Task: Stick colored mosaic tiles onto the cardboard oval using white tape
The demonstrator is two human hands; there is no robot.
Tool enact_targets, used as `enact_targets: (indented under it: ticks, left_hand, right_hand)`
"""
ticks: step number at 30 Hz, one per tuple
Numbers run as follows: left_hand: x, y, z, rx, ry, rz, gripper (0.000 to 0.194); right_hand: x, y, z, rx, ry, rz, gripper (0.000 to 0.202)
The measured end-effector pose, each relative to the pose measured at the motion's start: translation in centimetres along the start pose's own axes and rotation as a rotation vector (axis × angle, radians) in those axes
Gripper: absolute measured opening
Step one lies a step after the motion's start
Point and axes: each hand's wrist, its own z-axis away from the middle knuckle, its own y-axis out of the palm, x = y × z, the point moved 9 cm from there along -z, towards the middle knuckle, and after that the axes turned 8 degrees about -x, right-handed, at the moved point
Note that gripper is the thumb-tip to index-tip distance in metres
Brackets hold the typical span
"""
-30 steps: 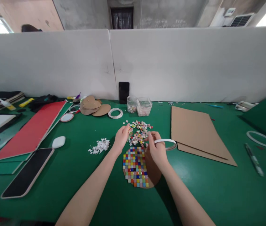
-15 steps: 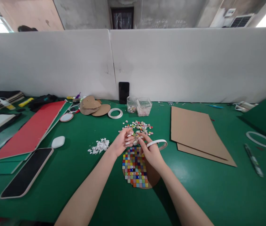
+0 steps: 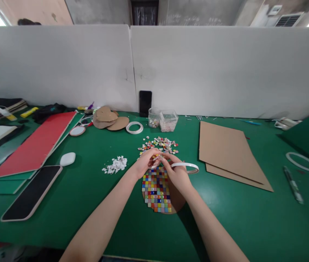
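Observation:
A round cardboard disc (image 3: pixel 178 199) lies on the green table, its left part covered with rows of small coloured tiles (image 3: pixel 157 191). Above its far edge my left hand (image 3: pixel 146 162) is curled round some small tiles. My right hand (image 3: pixel 176 171) meets it, thumb and fingers pinched at those pieces; exactly what the fingertips grip is too small to tell. A white tape ring (image 3: pixel 191 166) hangs around the fingers of my right hand. Loose coloured tiles (image 3: pixel 165 143) are scattered just beyond both hands.
White paper scraps (image 3: pixel 115 165) lie left of the hands. Farther back are a tape roll (image 3: pixel 134 127), cardboard rounds (image 3: pixel 118 123), a clear box (image 3: pixel 168 120) and an upright phone (image 3: pixel 145 103). Cardboard sheets (image 3: pixel 228 151) lie right; a dark phone (image 3: pixel 31 194) lies left.
My left hand has closed more and my right fingertips have come up against it. The tape ring has tilted and shifted slightly right. The whole view has moved a little.

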Motion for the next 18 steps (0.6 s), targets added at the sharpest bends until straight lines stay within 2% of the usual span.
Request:
enact_targets:
  ticks: [6, 12, 18]
  left_hand:
    - [0.23, 0.17, 0.11, 0.014, 0.013, -0.050, 0.016]
    - [0.61, 0.13, -0.08, 0.009, -0.006, -0.040, 0.014]
    - [0.13, -0.03, -0.04, 0.005, -0.013, 0.023, 0.012]
  right_hand:
    - [-0.33, -0.20, -0.16, -0.014, 0.003, -0.032, 0.024]
    - [-0.10, -0.05, -0.01, 0.016, -0.042, 0.085, 0.017]
    - [0.27, 0.12, 0.09, 0.045, -0.011, 0.083, 0.030]
